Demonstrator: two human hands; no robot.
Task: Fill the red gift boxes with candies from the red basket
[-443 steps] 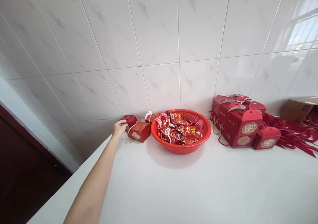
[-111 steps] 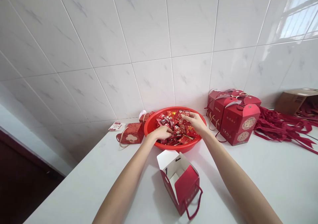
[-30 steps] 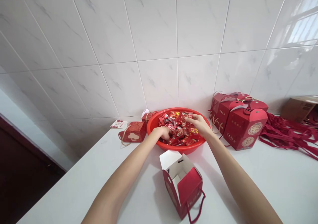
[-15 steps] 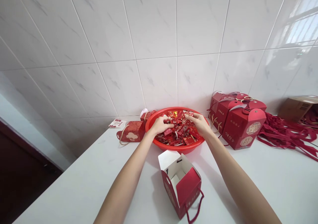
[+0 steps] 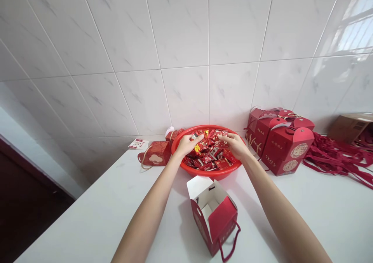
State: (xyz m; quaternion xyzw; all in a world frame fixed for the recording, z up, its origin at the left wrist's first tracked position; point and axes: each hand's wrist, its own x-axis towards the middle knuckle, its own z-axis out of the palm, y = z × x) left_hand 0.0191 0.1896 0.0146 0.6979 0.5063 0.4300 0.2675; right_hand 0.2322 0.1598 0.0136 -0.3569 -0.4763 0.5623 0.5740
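White table [image 5: 101,216], pale top, set against a wall of glossy marbled tiles [image 5: 186,33]; dark panel [image 5: 26,200] at the lower left edge. Contents as seen from where I stand, head view:

Item: red basket [image 5: 214,174], round-rimmed, near the wall, holding wrapped sweets [image 5: 208,154], mostly red, some marked in gold.

Item: left hand [image 5: 187,144], over the basket's left side, thumb and fingers pinched on a small wrapper [image 5: 194,136], partly hidden.

Item: right hand [image 5: 236,145], over the right side, fingertips closed on a patterned red packet [image 5: 222,134].

Item: open carton [image 5: 214,216], red outside, white inside, upright just in front of the basket, between the forearms; cord handle [image 5: 233,247] hanging at its right.

Left of basket: box with flower emblem [image 5: 156,153], smaller red box [image 5: 174,134] behind it, printed card [image 5: 139,144].

Right: group of red gift boxes [image 5: 287,150], heap of dark red ribbons [image 5: 329,154], brown cardboard box [image 5: 348,127].
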